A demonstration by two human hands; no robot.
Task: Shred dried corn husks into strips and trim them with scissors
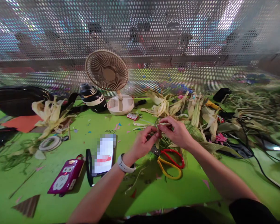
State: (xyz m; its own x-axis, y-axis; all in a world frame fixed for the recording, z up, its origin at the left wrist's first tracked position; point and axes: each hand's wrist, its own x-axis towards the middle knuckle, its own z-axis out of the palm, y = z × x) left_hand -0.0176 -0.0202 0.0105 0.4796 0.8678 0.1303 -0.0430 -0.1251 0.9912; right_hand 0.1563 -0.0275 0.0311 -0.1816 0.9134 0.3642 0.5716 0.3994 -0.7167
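My left hand (144, 141), with a white band on its wrist, and my right hand (176, 132) meet over the middle of the table. Both are closed, fingertips pinched together on a thin pale strip of corn husk (143, 125), whose loose ends stick out to the left. Fingers hide the pinched part. Just below the hands lie scissors (170, 163) with one red and one yellow handle, blades partly under my left hand. Dried corn husks (196, 110) are heaped behind and right of my right hand, with green fibres beneath it.
Left of my forearm lie a phone (105, 155), a purple case (66, 177) and a tape roll (50, 143). Behind stand a fan (120, 104) and a black bottle (93, 99), before a perforated metal screen (154, 40). Black cables (254, 155) cross the right side.
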